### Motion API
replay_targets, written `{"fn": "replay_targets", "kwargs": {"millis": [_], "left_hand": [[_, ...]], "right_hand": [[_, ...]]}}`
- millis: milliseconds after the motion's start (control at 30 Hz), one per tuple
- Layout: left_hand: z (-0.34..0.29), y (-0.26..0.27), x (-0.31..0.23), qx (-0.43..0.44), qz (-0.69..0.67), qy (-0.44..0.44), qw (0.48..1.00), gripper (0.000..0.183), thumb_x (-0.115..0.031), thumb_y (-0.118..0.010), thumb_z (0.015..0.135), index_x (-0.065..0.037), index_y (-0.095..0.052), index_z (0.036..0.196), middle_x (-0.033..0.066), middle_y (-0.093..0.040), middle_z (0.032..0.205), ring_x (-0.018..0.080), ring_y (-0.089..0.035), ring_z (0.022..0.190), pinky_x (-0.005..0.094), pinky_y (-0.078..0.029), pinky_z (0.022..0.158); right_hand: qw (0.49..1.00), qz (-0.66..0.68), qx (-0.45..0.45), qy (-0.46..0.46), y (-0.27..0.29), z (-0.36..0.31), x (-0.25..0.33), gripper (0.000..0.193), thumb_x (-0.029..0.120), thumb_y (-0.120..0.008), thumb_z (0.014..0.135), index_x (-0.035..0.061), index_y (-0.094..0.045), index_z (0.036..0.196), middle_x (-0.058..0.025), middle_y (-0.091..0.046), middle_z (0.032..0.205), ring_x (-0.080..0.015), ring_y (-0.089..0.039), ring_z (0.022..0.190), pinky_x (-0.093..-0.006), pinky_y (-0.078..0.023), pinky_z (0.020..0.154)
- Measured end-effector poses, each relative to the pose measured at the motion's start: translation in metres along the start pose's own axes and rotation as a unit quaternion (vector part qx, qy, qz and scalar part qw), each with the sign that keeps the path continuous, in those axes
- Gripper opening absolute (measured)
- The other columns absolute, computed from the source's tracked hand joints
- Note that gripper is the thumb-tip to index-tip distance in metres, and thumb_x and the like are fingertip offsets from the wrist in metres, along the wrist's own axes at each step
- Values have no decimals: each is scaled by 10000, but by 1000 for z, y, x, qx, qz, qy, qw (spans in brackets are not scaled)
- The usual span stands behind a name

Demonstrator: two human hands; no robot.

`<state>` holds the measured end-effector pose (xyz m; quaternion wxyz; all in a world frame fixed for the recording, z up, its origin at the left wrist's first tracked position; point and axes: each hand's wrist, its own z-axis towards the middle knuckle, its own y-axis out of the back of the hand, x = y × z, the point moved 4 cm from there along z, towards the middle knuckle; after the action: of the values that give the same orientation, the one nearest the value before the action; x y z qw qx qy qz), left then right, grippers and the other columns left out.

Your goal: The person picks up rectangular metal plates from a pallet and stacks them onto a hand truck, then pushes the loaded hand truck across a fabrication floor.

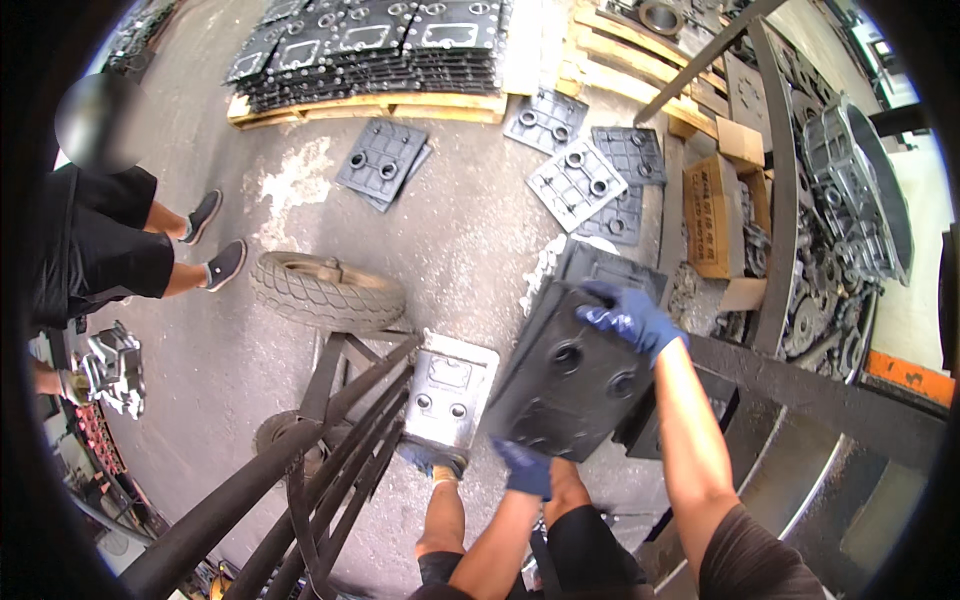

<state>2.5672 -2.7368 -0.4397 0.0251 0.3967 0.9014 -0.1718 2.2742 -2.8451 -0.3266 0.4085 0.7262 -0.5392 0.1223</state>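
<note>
A dark rectangular cast metal plate point(545, 385) with two round holes is tilted in front of me, between my gloved hands. My left hand point(524, 468), in a blue glove, grips its near lower edge. My right hand point(634, 318), also gloved in blue, is closed over its far right edge; some fingertips are hard to make out. Another dark plate point(612, 264) shows just beyond the gripped one; I cannot tell whether they touch. Left of it lies a bright silver plate point(452, 372) with two round holes, close to my foot point(434, 459).
A cart's dark bars point(330, 440) and thick tyre point(335, 305) stand at left. Plates point(578, 184) lie on the floor ahead, before a stacked pallet point(380, 108). A cardboard box point(712, 220) and metal rack point(775, 200) stand right. A person point(110, 235) at left holds a casting point(115, 370).
</note>
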Motion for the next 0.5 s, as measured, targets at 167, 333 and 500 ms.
{"fn": "replay_targets", "kwargs": {"millis": [167, 333, 500], "left_hand": [[49, -24, 68, 36, -41, 112, 992, 641, -564, -484, 864, -66, -545, 1263, 122, -590, 1233, 298, -574, 1093, 436, -465, 943], [-7, -73, -52, 112, 281, -2, 953, 608, -520, -511, 867, -58, -537, 1261, 143, -573, 1236, 304, -555, 1108, 454, -453, 946], [-150, -91, -210, 66, 502, -270, 819, 578, -477, -539, 869, -49, -528, 1258, 163, -556, 1239, 310, -537, 1122, 471, -441, 948]], "right_hand": [[998, -28, -51, 20, 44, 39, -30, 732, 496, -710, 726, 49, -541, 1281, -210, -601, 1205, -348, -575, 1123, -392, -444, 951], [981, -137, -123, 54, 58, 34, -59, 704, 363, -717, 703, 5, -519, 1276, -263, -590, 1167, -404, -573, 1070, -424, -450, 923], [978, -94, -164, 89, 22, 71, -131, 827, 373, -780, 602, -58, -509, 1253, -210, -610, 1149, -317, -573, 1076, -363, -432, 964]]}}
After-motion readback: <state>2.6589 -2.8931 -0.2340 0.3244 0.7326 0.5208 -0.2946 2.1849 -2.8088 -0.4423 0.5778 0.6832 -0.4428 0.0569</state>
